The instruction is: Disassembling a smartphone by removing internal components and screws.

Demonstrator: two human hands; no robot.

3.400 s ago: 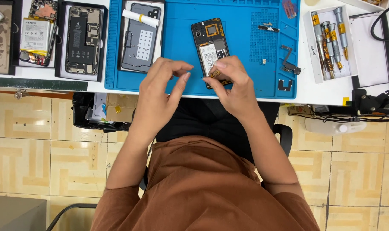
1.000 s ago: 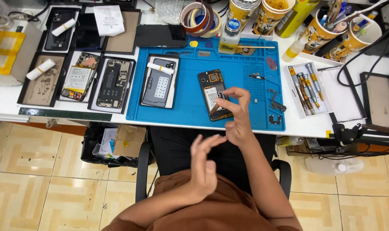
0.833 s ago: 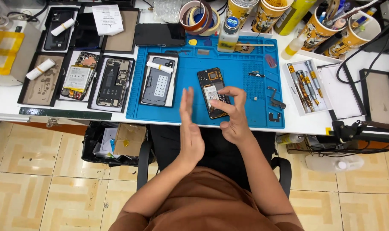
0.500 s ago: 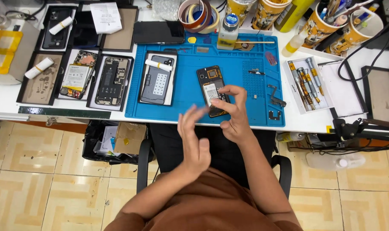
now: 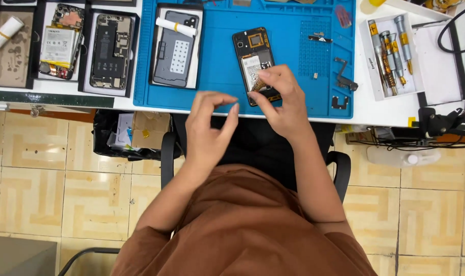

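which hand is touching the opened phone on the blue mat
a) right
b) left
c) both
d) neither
a: the right hand has its fingers on the lower part of the opened phone on the blue mat, while the left hand hangs above the desk edge, off the phone.

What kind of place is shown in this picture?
Most likely a phone repair bench: an opened phone lies on a blue work mat, more opened phones sit in trays, and small screwdrivers lie at one side.
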